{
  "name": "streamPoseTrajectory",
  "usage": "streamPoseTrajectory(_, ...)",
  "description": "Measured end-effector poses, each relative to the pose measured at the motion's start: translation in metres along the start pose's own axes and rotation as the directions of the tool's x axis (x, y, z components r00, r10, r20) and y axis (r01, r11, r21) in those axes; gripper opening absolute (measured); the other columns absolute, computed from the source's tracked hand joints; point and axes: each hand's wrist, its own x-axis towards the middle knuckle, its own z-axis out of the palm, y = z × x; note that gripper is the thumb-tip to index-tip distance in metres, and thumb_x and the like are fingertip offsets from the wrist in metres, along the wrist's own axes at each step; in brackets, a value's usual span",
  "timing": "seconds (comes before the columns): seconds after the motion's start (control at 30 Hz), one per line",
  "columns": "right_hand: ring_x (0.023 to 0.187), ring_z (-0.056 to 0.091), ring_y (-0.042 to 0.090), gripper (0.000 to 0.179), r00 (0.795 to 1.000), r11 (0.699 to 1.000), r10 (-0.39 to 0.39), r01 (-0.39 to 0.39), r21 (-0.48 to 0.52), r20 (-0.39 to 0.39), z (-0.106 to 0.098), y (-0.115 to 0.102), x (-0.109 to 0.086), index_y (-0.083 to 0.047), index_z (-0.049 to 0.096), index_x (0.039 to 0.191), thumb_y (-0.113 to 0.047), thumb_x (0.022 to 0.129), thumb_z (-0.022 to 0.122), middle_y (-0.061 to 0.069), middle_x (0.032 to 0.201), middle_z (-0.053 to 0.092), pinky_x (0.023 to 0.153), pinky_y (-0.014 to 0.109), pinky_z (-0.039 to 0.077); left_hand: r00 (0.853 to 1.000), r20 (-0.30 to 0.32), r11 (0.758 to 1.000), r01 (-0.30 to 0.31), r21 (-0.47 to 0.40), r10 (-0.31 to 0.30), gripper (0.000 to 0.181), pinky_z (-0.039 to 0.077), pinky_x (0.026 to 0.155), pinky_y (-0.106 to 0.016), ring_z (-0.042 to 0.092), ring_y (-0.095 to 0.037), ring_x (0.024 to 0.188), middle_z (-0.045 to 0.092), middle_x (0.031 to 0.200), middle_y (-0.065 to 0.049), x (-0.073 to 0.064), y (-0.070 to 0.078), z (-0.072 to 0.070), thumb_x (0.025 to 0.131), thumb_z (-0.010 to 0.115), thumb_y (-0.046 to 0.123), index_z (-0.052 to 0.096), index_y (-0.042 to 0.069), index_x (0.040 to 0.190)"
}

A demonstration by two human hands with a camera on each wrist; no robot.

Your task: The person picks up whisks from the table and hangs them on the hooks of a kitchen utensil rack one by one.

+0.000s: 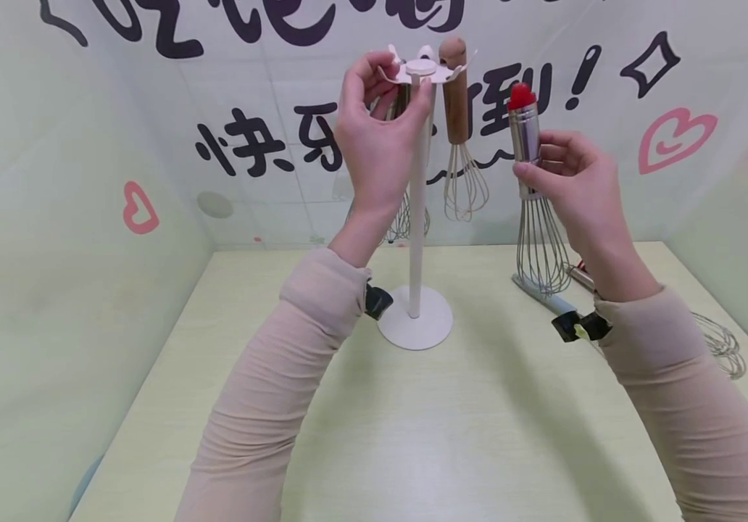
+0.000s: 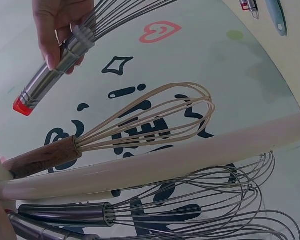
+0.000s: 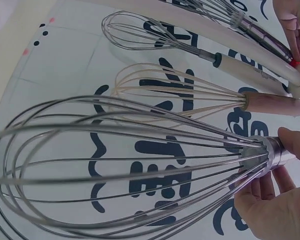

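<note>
A white stand (image 1: 415, 203) with a ring of hooks at its top rises from a round base. My left hand (image 1: 377, 138) grips the hooked top, fingers curled at its left side and thumb at the near rim. My right hand (image 1: 576, 170) holds a steel whisk (image 1: 525, 138) by its handle, to the right of the stand. That whisk points wires down, its red end up. A wooden-handled whisk (image 1: 456, 109) hangs between them from a right-hand hook. Behind the pole hang a pale-handled whisk (image 3: 250, 70) and dark, shiny-handled whisks (image 2: 65, 214), partly hidden in the head view.
On the table (image 1: 374, 435), right of the stand, lies a tool with a light blue handle (image 1: 540, 293). Beside it, partly behind the right forearm, rests another wire whisk (image 1: 720, 344). A printed cloth backdrop (image 1: 269, 210) stands close behind the table's back edge.
</note>
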Motion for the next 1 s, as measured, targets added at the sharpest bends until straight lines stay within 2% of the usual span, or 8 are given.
streamPoseTrajectory(0.13, 0.096, 0.06, 0.012, 0.041, 0.999, 0.999, -0.036, 0.036, -0.003, -0.017, 0.004, -0.005, 0.002, -0.014, 0.062, 0.118, -0.01, 0.079, 0.075, -0.005, 0.103, 0.064, 0.086, 0.019, 0.054, 1.0, 0.004, 1.0, 0.002, -0.004, -0.002, 0.041, 0.049, 0.096, -0.01, 0.057, -0.015, 0.098, 0.056, 0.108, -0.016, 0.0, 0.0, 0.0, 0.078, 0.07, -0.006, 0.051, -0.008, 0.115)
streamPoseTrajectory(0.37, 0.093, 0.058, 0.013, 0.037, 0.993, 0.994, -0.113, 0.113, -0.003, -0.041, 0.012, -0.01, 0.003, -0.013, 0.064, 0.114, -0.008, 0.079, 0.074, -0.005, 0.1, 0.064, 0.078, 0.015, 0.053, 1.0, -0.006, 1.0, -0.002, 0.004, 0.002, 0.041, 0.048, 0.097, -0.01, 0.057, -0.018, 0.1, 0.056, 0.11, -0.018, -0.001, 0.003, 0.0, 0.079, 0.069, -0.007, 0.051, -0.009, 0.116)
streamPoseTrajectory(0.67, 0.094, 0.058, 0.012, 0.037, 0.989, 0.989, -0.142, 0.14, -0.039, -0.039, 0.016, -0.014, 0.006, -0.013, 0.063, 0.115, -0.007, 0.08, 0.074, -0.005, 0.1, 0.063, 0.083, 0.018, 0.053, 1.0, 0.003, 1.0, -0.005, 0.026, 0.005, 0.041, 0.047, 0.098, -0.009, 0.058, -0.017, 0.101, 0.056, 0.109, -0.016, -0.001, 0.005, 0.0, 0.08, 0.068, -0.006, 0.05, -0.008, 0.117)
streamPoseTrajectory(0.9, 0.093, 0.059, 0.012, 0.036, 0.986, 0.986, -0.164, 0.165, 0.023, -0.029, 0.02, -0.017, 0.009, -0.01, 0.064, 0.11, 0.001, 0.077, 0.073, -0.004, 0.097, 0.063, 0.075, 0.013, 0.055, 1.0, 0.003, 1.0, -0.004, 0.029, 0.004, 0.042, 0.047, 0.098, -0.009, 0.058, -0.017, 0.102, 0.055, 0.109, -0.016, -0.001, 0.001, 0.0, 0.08, 0.068, -0.005, 0.05, -0.008, 0.117)
streamPoseTrajectory(1.0, 0.092, 0.059, 0.011, 0.035, 0.984, 0.985, -0.173, 0.173, 0.014, -0.029, 0.022, -0.018, 0.009, -0.01, 0.064, 0.109, 0.002, 0.077, 0.073, -0.004, 0.095, 0.064, 0.074, 0.012, 0.055, 1.0, 0.002, 1.0, -0.003, 0.03, 0.003, 0.042, 0.047, 0.097, -0.01, 0.058, -0.017, 0.101, 0.056, 0.11, -0.016, -0.001, 0.0, 0.0, 0.08, 0.068, -0.005, 0.05, -0.007, 0.118)
